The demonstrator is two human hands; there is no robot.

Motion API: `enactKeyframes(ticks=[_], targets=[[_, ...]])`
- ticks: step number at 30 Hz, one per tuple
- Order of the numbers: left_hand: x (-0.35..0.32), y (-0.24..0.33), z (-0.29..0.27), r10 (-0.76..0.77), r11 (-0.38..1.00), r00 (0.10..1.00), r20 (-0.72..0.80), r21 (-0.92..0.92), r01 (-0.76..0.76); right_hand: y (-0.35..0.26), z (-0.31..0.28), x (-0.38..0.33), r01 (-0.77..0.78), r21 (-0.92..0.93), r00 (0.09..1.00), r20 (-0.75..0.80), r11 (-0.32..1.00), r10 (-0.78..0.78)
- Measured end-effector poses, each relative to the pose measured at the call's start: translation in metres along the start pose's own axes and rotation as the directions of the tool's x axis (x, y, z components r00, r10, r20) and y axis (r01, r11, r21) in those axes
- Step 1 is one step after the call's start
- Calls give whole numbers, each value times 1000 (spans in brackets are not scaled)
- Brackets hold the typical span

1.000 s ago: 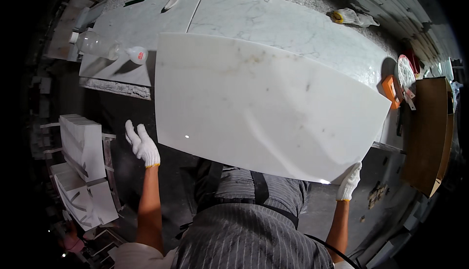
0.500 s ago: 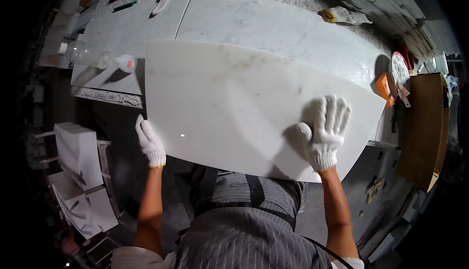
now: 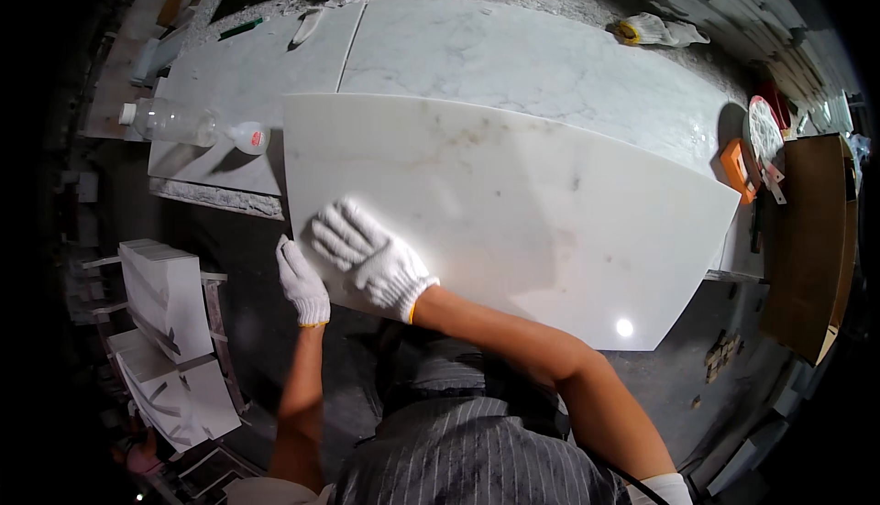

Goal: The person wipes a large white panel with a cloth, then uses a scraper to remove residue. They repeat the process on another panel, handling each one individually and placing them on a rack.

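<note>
A large white marble slab point(image 3: 513, 221) with faint grey and brownish marks lies in front of me, its near part overhanging the bench. My right hand point(image 3: 371, 253), in a white knitted glove, reaches across my body and rests flat on the slab's near left part, fingers stretched out. At the near left corner my left hand point(image 3: 302, 280), gloved alike, lies against the slab's edge with its fingers extended along the side. Part of the left hand's contact with the edge is hidden.
Grey-veined slabs point(image 3: 513, 51) form the bench top. At left lies a clear plastic bottle point(image 3: 174, 123); spare gloves point(image 3: 665, 30) lie at back right. An orange tool point(image 3: 736, 170) and a cardboard box point(image 3: 807, 248) are at right. White blocks point(image 3: 165, 294) stand on a rack at lower left.
My right hand has swept from the slab's right part to its left part, near my left hand. The left hand stays at the edge. The whole view has shifted slightly.
</note>
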State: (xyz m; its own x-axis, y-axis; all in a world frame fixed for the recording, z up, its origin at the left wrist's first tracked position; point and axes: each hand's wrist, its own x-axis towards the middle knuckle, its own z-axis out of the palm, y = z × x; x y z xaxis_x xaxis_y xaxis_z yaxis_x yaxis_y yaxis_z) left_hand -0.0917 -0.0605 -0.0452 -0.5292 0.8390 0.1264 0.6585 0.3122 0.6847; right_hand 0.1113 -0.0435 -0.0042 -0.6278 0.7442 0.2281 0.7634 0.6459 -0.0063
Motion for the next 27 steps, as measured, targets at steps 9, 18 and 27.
enactKeyframes(ticks=[9, 18, 27], targets=[[-4, 4, -3, -41, 999, 999, -6, -5, 41, 101, -52, -13, -117, 76, 990, 83, 990, 110], [-5, 10, 0, -58, 998, 998, -18, -15, 58, 194, -90, -121, -572, -133, 819, -144, 809, 556], [-5, 22, -5, -79, 997, 997, -4, 20, 79, 199, -58, -366, -913, 86, 335, -404, 400, 851]])
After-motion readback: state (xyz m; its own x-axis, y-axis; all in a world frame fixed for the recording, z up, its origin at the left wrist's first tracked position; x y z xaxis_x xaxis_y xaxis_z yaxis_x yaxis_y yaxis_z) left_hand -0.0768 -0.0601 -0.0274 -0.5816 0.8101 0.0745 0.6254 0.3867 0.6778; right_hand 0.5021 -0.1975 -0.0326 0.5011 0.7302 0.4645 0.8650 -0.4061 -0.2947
